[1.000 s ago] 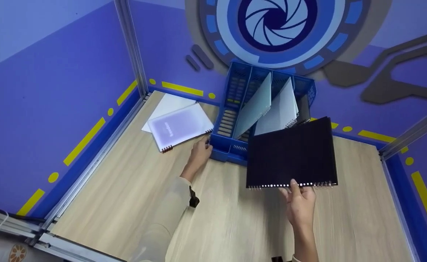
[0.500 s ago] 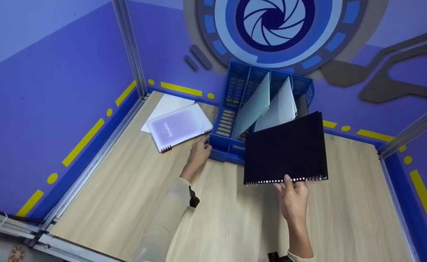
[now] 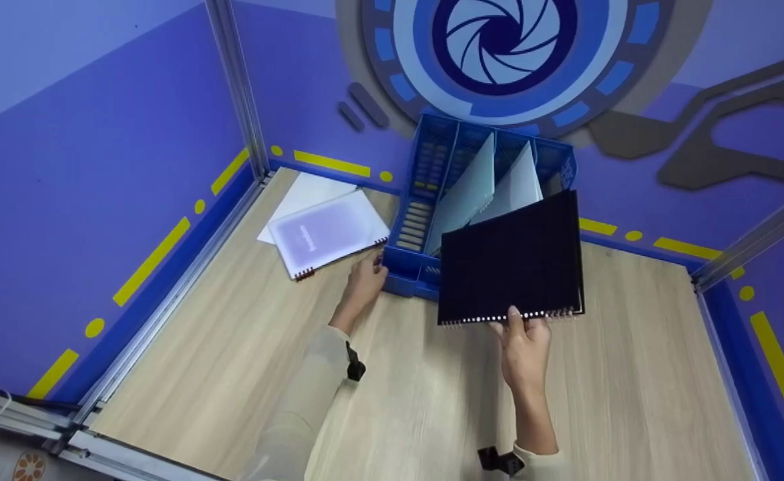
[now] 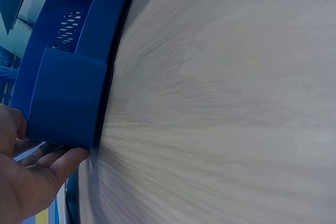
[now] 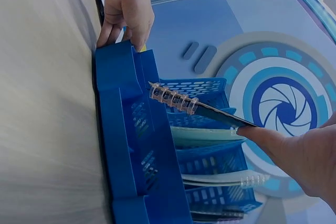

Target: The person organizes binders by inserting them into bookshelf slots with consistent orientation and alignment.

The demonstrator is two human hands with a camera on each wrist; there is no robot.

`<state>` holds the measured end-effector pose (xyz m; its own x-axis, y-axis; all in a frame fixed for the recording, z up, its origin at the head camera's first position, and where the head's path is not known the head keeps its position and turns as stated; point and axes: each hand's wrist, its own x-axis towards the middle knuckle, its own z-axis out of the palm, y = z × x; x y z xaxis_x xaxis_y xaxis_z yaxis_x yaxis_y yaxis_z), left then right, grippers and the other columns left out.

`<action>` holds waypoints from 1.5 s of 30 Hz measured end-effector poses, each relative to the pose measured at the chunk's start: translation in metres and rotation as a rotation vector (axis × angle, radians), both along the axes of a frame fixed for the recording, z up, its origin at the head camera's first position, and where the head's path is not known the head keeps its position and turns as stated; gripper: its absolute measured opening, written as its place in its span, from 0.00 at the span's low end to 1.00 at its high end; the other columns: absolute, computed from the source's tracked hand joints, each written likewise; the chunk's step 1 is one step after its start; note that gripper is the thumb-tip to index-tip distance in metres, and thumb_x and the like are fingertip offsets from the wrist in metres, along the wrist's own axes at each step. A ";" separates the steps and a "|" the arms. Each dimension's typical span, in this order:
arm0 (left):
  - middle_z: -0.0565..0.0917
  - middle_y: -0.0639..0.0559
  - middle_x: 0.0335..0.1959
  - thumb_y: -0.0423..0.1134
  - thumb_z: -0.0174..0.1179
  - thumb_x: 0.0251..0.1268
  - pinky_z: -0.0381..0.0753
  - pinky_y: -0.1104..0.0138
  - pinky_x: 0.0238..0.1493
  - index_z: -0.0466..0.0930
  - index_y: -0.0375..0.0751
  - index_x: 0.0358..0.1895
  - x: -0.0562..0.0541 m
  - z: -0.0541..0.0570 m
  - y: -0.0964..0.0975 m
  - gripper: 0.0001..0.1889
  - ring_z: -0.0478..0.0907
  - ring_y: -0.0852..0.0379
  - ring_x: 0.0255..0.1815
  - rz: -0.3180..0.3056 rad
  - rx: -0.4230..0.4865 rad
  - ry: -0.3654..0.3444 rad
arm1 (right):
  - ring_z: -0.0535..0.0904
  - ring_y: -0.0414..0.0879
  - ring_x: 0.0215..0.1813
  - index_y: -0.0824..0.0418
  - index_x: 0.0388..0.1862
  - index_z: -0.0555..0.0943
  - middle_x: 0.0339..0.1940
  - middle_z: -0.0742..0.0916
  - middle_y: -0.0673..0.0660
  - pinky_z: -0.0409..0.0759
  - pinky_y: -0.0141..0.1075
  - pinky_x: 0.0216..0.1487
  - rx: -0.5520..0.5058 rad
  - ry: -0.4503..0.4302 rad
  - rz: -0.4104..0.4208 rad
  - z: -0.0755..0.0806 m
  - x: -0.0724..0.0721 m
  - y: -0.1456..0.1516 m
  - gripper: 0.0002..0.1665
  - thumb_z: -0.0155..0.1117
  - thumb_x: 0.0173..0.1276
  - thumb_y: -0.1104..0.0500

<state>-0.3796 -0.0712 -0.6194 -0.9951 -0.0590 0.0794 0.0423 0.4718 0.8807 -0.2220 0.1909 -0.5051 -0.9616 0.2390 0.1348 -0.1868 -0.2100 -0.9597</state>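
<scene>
My right hand (image 3: 527,347) pinches a black spiral notebook (image 3: 512,264) by its coil edge, thumb on top. The notebook is held tilted over the front of a blue file rack (image 3: 405,259) and covers part of it. At the rack's front left corner my left hand (image 3: 363,284) grips the plastic, as the left wrist view also shows. A pale green notebook (image 3: 469,184) and a white one (image 3: 515,187) lean in separate compartments. The right wrist view shows a dark notebook (image 5: 218,214) in the compartment past the white one.
Left of the rack, a purple-and-white spiral notebook (image 3: 312,234) lies on the wooden table (image 3: 232,374), overlapping a white sheet or notebook (image 3: 302,190). Printed blue wall panels (image 3: 312,100) and metal posts (image 3: 235,80) enclose the table.
My right hand has carried the black notebook leftward and farther from me, over the rack. My left hand stays at the rack's corner.
</scene>
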 end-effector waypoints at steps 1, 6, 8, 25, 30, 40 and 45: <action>0.84 0.45 0.57 0.33 0.56 0.72 0.79 0.54 0.55 0.76 0.43 0.68 0.000 0.000 0.000 0.23 0.80 0.53 0.51 0.003 -0.004 -0.002 | 0.77 0.48 0.66 0.72 0.78 0.59 0.73 0.70 0.71 0.77 0.41 0.62 -0.002 0.001 -0.001 0.000 -0.002 -0.001 0.28 0.39 0.81 0.72; 0.85 0.44 0.55 0.34 0.56 0.72 0.80 0.54 0.55 0.77 0.41 0.66 -0.002 -0.001 -0.001 0.21 0.82 0.51 0.53 0.010 -0.020 0.002 | 0.70 0.56 0.73 0.74 0.77 0.57 0.74 0.69 0.72 0.78 0.41 0.62 0.003 -0.010 -0.021 0.003 -0.011 -0.008 0.28 0.40 0.81 0.72; 0.85 0.44 0.56 0.34 0.56 0.71 0.80 0.54 0.56 0.78 0.41 0.66 -0.002 -0.001 -0.001 0.21 0.82 0.51 0.54 0.011 -0.021 0.002 | 0.64 0.60 0.76 0.76 0.76 0.57 0.73 0.69 0.73 0.78 0.40 0.61 0.004 -0.020 -0.029 0.004 -0.014 -0.011 0.27 0.40 0.81 0.72; 0.82 0.51 0.43 0.36 0.56 0.73 0.77 0.57 0.46 0.76 0.45 0.69 0.001 0.001 0.002 0.22 0.77 0.54 0.41 0.021 -0.055 -0.004 | 0.82 0.48 0.55 0.77 0.62 0.72 0.52 0.81 0.67 0.82 0.31 0.51 0.233 -0.116 -0.128 0.007 -0.025 -0.023 0.18 0.45 0.81 0.67; 0.81 0.52 0.39 0.36 0.57 0.72 0.77 0.59 0.42 0.76 0.44 0.68 0.000 0.002 0.002 0.22 0.76 0.55 0.38 0.026 -0.087 -0.013 | 0.84 0.46 0.41 0.76 0.53 0.77 0.41 0.83 0.64 0.82 0.28 0.45 0.373 -0.114 -0.186 0.011 -0.032 -0.027 0.16 0.48 0.81 0.65; 0.83 0.50 0.40 0.35 0.57 0.71 0.79 0.55 0.42 0.78 0.44 0.64 0.001 0.003 0.003 0.20 0.77 0.54 0.38 0.039 -0.106 0.000 | 0.82 0.62 0.59 0.78 0.62 0.74 0.60 0.81 0.73 0.82 0.38 0.54 0.347 -0.069 -0.225 0.016 -0.049 -0.033 0.20 0.47 0.81 0.65; 0.84 0.48 0.45 0.35 0.57 0.71 0.80 0.54 0.45 0.78 0.44 0.65 0.001 0.002 0.004 0.20 0.78 0.53 0.41 0.043 -0.097 -0.003 | 0.84 0.60 0.55 0.78 0.57 0.77 0.55 0.84 0.73 0.82 0.39 0.53 0.403 -0.082 -0.280 0.021 -0.057 -0.038 0.19 0.48 0.81 0.63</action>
